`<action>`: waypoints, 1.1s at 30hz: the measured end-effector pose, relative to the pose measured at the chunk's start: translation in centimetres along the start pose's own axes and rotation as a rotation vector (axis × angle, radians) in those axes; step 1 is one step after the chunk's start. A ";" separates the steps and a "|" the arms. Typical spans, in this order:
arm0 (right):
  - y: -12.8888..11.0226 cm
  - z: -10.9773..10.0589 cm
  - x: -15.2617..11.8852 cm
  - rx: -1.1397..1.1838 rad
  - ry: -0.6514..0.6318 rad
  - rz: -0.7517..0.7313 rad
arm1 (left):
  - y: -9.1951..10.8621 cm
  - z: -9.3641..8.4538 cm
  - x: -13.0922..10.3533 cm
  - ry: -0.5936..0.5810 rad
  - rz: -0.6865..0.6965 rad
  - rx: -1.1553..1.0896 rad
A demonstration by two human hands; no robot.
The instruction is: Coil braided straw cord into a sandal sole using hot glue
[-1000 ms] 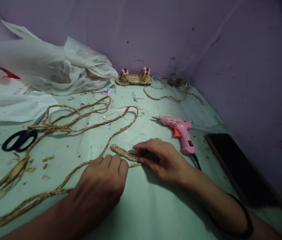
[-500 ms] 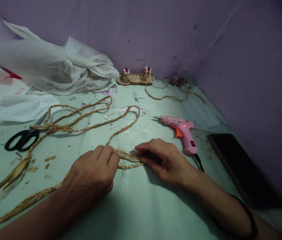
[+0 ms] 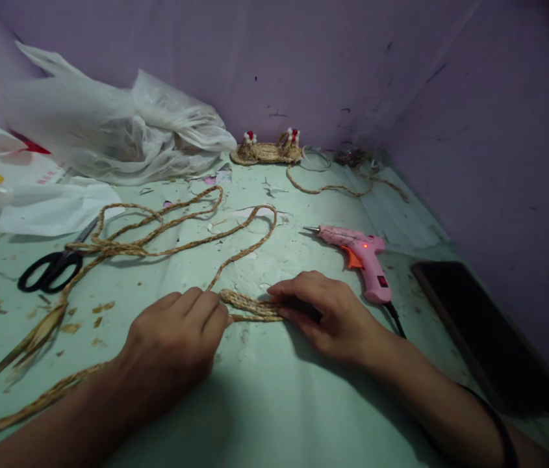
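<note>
My left hand (image 3: 177,331) is closed on a strand of braided straw cord (image 3: 255,318), just left of a flat coiled piece (image 3: 247,302) made of the same cord. Between thumb and fingers, my right hand (image 3: 320,312) pinches the right end of that coil, hiding it. The coil lies on the pale green table, its rows side by side. More of the loose braid (image 3: 157,244) loops across the table behind my left hand, ending at the left in a frayed tip (image 3: 35,338). Another length (image 3: 30,409) runs under my left forearm.
A pink glue gun (image 3: 357,253) with its red light on lies right of my right hand, a dark phone (image 3: 483,331) beyond it. Black-handled scissors (image 3: 52,270) lie left. Plastic bags (image 3: 123,136) and a woven slipper with beads (image 3: 267,153) are at the back wall.
My left hand has shifted slightly left and away from the coil, drawing the near strand straighter and closer to it. The coil's rounded left end now shows. My right hand keeps its pinch.
</note>
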State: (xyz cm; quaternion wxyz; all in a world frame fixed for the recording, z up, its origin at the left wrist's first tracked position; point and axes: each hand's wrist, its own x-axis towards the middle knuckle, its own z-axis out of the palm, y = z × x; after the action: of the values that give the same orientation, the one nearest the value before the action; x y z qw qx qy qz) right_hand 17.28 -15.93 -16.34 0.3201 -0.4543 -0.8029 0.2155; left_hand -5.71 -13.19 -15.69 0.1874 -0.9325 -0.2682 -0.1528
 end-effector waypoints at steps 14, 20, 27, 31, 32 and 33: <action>0.0 0.0 0.0 -0.035 -0.036 -0.017 | -0.9 0.0 1.2 -0.016 -0.019 -0.012; 0.0 -0.2 -0.1 -0.029 -0.054 -0.035 | -1.1 0.2 1.3 -0.006 -0.036 -0.020; 0.1 -0.1 0.1 -0.014 -0.080 -0.046 | -1.3 0.9 1.3 -0.073 -0.037 -0.065; 0.2 -0.3 0.1 0.007 -0.076 -0.026 | -1.5 1.3 1.3 -0.146 0.034 -0.076; 0.2 -0.4 0.0 0.023 -0.083 -0.010 | -1.5 1.4 1.2 -0.137 0.037 -0.080; 0.2 -0.6 0.0 0.042 -0.096 0.007 | -1.5 1.5 1.1 -0.122 0.041 -0.085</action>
State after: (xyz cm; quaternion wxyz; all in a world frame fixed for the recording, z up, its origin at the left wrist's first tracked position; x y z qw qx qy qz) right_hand 17.81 -15.79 -16.00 0.2901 -0.4394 -0.8110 0.2550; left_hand -5.39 -10.85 -16.12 0.1338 -0.9525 -0.2534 -0.1031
